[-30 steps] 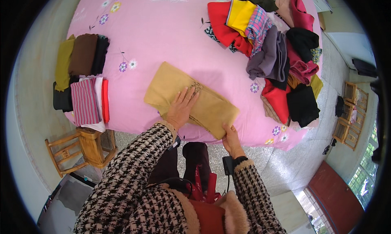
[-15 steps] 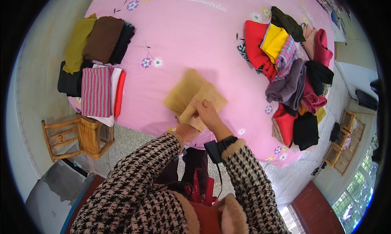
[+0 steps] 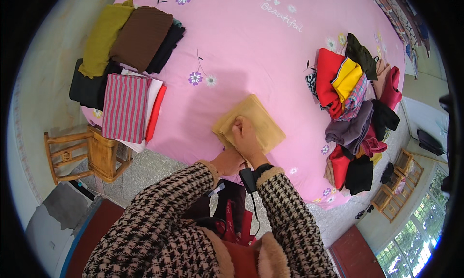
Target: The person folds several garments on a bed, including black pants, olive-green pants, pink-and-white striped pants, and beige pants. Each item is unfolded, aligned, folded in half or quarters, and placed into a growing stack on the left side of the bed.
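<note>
A mustard-tan folded garment [image 3: 263,128] lies near the front edge of the pink bed; its exact kind does not show. On its top layer, at the left part, my right hand [image 3: 245,135] rests with curled fingers, pinching the cloth. My left hand [image 3: 227,162] is low at the garment's near edge, below the right wrist. Its fingers are hidden by the cloth and my right hand.
Neat folded clothes stand at the left, among them a striped garment [image 3: 124,106] and a brown one [image 3: 142,38]. At the right lies a looser heap with a red garment [image 3: 329,75]. A wooden chair [image 3: 104,154] stands beyond the bed's left front corner.
The raised flap of the tan garment now lies flatter, leaving a more compact shape. My right hand stays closed on the cloth. The whole view has turned slightly.
</note>
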A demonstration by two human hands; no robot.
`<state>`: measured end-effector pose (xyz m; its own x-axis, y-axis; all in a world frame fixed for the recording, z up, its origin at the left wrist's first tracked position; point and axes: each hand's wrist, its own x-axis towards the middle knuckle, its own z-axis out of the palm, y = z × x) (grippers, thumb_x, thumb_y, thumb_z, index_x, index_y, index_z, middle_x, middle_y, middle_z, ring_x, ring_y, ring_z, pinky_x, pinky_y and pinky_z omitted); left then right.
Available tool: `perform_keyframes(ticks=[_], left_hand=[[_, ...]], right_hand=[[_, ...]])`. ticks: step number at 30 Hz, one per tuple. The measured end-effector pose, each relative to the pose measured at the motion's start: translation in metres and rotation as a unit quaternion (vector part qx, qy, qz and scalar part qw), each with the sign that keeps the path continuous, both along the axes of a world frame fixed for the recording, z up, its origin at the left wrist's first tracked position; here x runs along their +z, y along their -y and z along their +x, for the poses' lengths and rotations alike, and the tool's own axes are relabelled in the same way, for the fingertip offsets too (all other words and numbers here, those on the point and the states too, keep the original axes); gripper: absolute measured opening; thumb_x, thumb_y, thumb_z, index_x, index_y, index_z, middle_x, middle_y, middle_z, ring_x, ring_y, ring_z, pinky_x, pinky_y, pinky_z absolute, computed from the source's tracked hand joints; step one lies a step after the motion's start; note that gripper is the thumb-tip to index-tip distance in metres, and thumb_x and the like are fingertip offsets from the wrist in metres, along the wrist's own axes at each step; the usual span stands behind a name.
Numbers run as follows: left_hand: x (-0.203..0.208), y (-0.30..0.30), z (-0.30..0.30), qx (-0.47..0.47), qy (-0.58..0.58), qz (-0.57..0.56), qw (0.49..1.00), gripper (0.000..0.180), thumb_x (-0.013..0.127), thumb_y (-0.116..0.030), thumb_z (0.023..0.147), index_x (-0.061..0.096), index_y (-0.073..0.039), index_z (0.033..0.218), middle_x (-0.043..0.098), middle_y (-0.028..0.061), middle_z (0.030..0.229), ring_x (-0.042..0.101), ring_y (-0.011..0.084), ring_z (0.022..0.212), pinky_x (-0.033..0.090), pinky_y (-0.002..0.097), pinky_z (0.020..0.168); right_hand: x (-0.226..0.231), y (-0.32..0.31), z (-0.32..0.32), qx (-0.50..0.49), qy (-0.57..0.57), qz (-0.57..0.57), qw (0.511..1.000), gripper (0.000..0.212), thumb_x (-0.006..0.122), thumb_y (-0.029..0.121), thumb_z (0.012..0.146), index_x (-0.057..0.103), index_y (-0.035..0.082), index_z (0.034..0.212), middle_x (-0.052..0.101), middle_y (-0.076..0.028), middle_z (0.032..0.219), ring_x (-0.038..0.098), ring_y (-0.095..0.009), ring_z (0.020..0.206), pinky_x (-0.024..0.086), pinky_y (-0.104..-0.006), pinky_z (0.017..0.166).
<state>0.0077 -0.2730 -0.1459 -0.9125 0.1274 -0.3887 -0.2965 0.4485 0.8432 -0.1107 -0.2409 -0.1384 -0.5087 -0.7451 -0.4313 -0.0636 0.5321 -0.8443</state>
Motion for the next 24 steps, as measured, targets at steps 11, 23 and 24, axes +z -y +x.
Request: perform_keyframes(ticks=[11, 23, 24], left_hand=[[0.028, 0.071, 0.000, 0.313, -0.076, -0.098, 0.942, 0.048, 0.066, -0.023, 0.076, 0.048, 0.001, 0.113, 0.048, 0.0216, 0.114, 0.045, 0.0379, 0.108, 0.038, 0.0431, 0.093], [0.041, 0.069, -0.042, 0.395, 0.066, 0.094, 0.912, 0.048, 0.067, -0.023, 0.075, 0.052, 0.001, 0.113, 0.060, 0.0200, 0.102, 0.059, 0.0296, 0.094, 0.047, 0.0376, 0.081], [0.059, 0.060, -0.045, 0.402, 0.031, 0.119, 0.907, 0.045, 0.066, -0.021, 0.076, 0.052, 0.001, 0.112, 0.059, 0.0196, 0.102, 0.059, 0.0300, 0.093, 0.047, 0.0370, 0.080]], right_hand=[[0.001, -0.017, 0.006, 0.160, -0.418, 0.114, 0.887, 0.055, 0.050, 0.035, 0.086, 0.041, 0.014, 0.135, 0.031, -0.010, 0.144, 0.027, -0.029, 0.131, 0.024, -0.0450, 0.105], [0.021, -0.038, -0.019, 0.038, -0.172, -0.002, 0.984, 0.052, 0.048, 0.028, 0.092, 0.037, 0.002, 0.135, 0.027, -0.018, 0.145, 0.026, -0.034, 0.133, 0.022, -0.0407, 0.108], [0.031, -0.043, -0.018, -0.051, -0.085, 0.017, 0.995, 0.051, 0.047, 0.028, 0.093, 0.037, 0.001, 0.135, 0.027, -0.019, 0.145, 0.027, -0.034, 0.133, 0.024, -0.0392, 0.108]])
